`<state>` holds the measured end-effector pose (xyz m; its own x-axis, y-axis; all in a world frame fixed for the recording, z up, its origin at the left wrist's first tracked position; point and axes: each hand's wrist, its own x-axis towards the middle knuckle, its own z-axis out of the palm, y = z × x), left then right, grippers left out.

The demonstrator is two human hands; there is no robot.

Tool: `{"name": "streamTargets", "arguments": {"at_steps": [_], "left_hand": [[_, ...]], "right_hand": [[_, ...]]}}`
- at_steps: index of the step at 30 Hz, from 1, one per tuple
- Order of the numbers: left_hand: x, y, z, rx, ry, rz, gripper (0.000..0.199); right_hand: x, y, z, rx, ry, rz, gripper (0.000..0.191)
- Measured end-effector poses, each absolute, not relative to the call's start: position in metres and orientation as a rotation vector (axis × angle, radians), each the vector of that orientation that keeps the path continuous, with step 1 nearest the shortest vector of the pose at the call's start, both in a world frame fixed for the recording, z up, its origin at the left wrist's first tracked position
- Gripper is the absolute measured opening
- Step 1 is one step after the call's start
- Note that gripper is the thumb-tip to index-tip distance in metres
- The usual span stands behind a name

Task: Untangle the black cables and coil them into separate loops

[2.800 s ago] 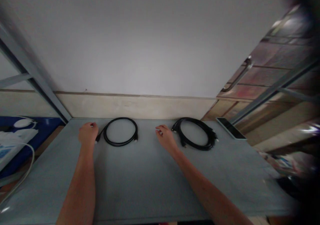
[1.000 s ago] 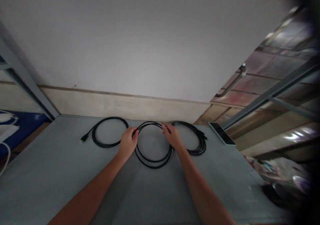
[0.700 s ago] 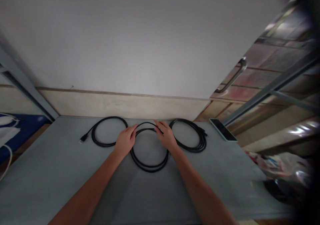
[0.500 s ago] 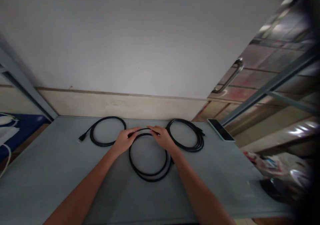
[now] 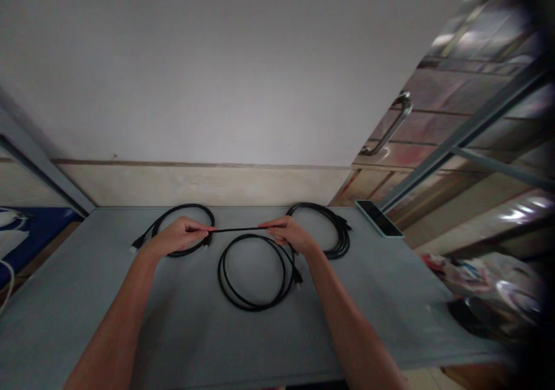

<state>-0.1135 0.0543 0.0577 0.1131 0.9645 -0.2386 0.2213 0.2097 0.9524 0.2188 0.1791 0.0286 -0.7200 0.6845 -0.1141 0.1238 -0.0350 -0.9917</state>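
Note:
A straight length of black cable (image 5: 236, 230) runs between my two hands just above the tabletop. My left hand (image 5: 182, 235) pinches its left end, over the left coil, with a plug hanging just below the fingertips. My right hand (image 5: 287, 232) has its fingers closed round the other end, beside the right coil. Below them a middle cable coil (image 5: 255, 307) lies in loose loops, its dark plug (image 5: 297, 276) pointing down to the right. Whether the held length belongs to that coil cannot be made out.
A left cable coil (image 5: 182, 206) with a plug (image 5: 137, 242) and a right cable coil (image 5: 344, 242) lie near the wall. A phone (image 5: 379, 218) rests at the back right of the grey table (image 5: 87, 309). Metal frame posts stand at both sides.
My hands have moved apart, the left one going left, and the curved cable between them is now straight. The middle coil's plug shows more clearly.

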Motion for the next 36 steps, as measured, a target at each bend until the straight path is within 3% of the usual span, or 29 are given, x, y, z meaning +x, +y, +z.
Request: {"name": "streamTargets", "arguments": {"at_steps": [11, 21, 30, 36], "left_hand": [[-0.159, 0.042, 0.055, 1.099, 1.375, 0.936, 0.038], [-0.114, 0.052, 0.043, 1.029, 1.083, 0.718, 0.057], [-0.047, 0.068, 0.026, 0.887, 0.971, 1.124, 0.057], [-0.034, 0.072, 0.012, 1.021, 1.107, 1.104, 0.062]], "right_hand": [[0.235, 0.2, 0.016, -0.889, -1.532, 1.693, 0.041], [0.239, 0.206, 0.009, -0.862, -1.3, 1.71, 0.034], [0.203, 0.181, 0.014, -0.784, -1.407, 1.835, 0.038], [0.175, 0.159, 0.008, -0.77, -1.466, 1.917, 0.043]]}}
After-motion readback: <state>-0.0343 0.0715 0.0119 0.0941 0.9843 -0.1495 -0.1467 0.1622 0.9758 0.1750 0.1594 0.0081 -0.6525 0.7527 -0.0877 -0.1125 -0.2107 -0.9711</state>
